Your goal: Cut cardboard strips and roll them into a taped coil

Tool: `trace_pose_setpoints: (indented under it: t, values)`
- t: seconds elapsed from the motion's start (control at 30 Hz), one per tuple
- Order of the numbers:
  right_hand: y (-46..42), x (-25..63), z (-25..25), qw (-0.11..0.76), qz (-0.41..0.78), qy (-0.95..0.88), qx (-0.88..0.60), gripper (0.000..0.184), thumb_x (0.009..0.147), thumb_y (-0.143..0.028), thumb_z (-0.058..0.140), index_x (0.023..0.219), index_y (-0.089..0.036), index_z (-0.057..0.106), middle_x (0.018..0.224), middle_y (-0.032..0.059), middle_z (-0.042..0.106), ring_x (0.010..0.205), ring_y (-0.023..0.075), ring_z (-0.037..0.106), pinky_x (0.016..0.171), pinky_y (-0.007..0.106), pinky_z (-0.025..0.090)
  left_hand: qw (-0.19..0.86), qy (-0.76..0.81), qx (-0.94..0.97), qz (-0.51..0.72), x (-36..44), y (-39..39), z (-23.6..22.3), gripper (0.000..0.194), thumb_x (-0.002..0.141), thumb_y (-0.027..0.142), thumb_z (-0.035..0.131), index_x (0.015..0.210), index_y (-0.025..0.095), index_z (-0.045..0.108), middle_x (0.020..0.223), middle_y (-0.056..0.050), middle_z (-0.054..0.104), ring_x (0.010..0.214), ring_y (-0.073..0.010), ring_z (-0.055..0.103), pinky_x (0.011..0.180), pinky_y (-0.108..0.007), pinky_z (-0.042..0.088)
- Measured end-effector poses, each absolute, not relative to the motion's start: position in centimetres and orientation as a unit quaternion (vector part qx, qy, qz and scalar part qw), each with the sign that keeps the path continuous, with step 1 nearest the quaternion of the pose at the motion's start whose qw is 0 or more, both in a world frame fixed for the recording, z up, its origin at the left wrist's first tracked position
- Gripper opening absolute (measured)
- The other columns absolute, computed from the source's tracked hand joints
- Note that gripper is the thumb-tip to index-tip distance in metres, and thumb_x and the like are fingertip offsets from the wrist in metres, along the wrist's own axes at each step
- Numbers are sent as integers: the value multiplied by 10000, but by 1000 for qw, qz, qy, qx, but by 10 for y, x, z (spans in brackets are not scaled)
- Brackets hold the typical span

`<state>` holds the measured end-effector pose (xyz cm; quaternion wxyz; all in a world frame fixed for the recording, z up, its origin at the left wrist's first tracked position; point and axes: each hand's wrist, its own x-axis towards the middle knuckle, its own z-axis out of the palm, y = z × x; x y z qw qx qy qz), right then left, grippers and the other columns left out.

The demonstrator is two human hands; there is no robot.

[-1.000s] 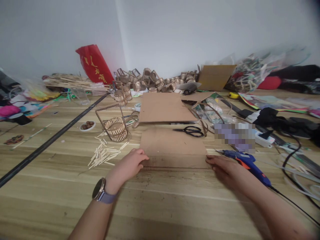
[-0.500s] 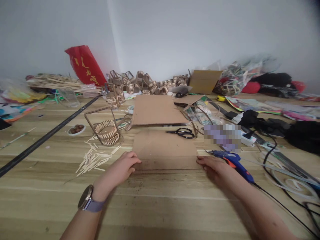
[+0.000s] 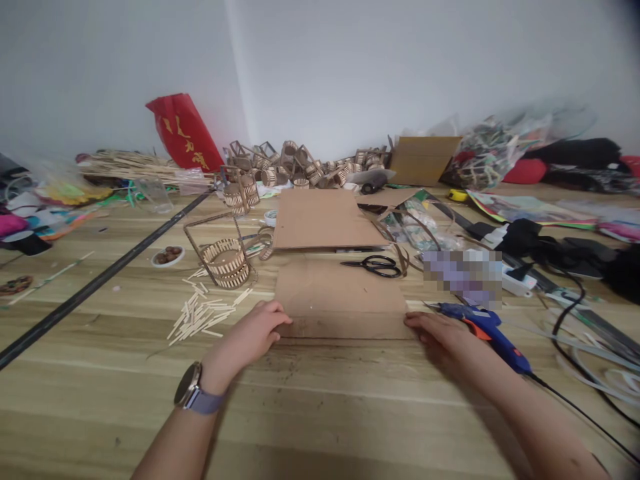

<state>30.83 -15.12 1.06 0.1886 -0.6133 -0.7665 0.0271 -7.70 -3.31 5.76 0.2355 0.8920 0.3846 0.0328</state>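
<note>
I see the near cardboard sheet (image 3: 345, 300) lying flat between my two sets of fingers. My left hand (image 3: 257, 330) touches its left edge near the front corner, thumb a little apart from the forefinger; my right hand (image 3: 443, 333) touches the right edge, fingers close together. I can't tell whether either pinches the sheet or only rests on it. Black scissors (image 3: 384, 267) lie on the sheet's far part, beyond my fingers. A blue glue gun (image 3: 493, 330) sits just beside my right fingers, pale sticks (image 3: 200, 317) near my left. Far beyond my left fingers, a red bag (image 3: 185, 133) bears gold characters, too blurred for me to read surely.
</note>
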Motion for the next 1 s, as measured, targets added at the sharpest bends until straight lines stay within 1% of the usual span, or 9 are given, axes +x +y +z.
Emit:
trace_pose_setpoints:
  t: [0.23,0.37,0.47,0.6,0.73,0.9,1.0]
  values:
    - [-150,307,13,189,38,-765,-615,306,837,-189,443,1027,-211,681,1108,118,727,1033,267,686,887,421,570,232,385,893,37,-78,-33,56,407,788,8,570,1132,199,673,1192,-75,607,1132,-246,528,1024,-381,415]
    - [-150,309,14,185,44,-767,-613,311,847,-198,457,1042,-211,699,1127,116,727,1061,269,681,905,413,566,232,387,892,29,-77,-34,59,399,794,13,573,1139,190,669,1199,-78,601,1130,-247,526,1026,-378,411]
    - [-150,312,14,190,41,-768,-611,315,842,-203,473,1044,-207,714,1112,115,736,1043,265,690,898,411,571,233,387,892,20,-76,-35,62,398,799,13,566,1142,185,669,1198,-78,601,1127,-244,526,1021,-365,413]
    - [-151,312,11,197,29,-770,-606,328,837,-171,467,1040,-198,723,1106,122,739,1030,257,697,896,390,573,230,388,892,16,-76,-34,61,408,800,2,561,1150,181,669,1211,-80,599,1135,-246,518,1030,-364,404]
    - [-152,311,8,206,12,-767,-608,341,847,-151,448,1045,-190,723,1113,136,736,1038,272,694,901,422,570,224,383,896,15,-77,-31,56,407,800,-1,565,1152,172,673,1202,-84,603,1127,-248,517,1023,-365,406]
    - [-150,314,4,211,22,-771,-600,331,844,-156,468,1039,-189,734,1102,135,742,1053,273,692,903,424,570,203,371,906,22,-78,-31,51,419,795,-15,546,1134,187,686,1174,-78,610,1107,-244,528,997,-366,418]
    - [-150,313,6,215,25,-770,-600,328,832,-140,477,1026,-190,737,1099,134,743,1052,268,693,909,415,567,174,375,911,9,-73,-34,55,385,795,-13,538,1077,189,705,1133,-81,622,1082,-253,540,966,-379,428]
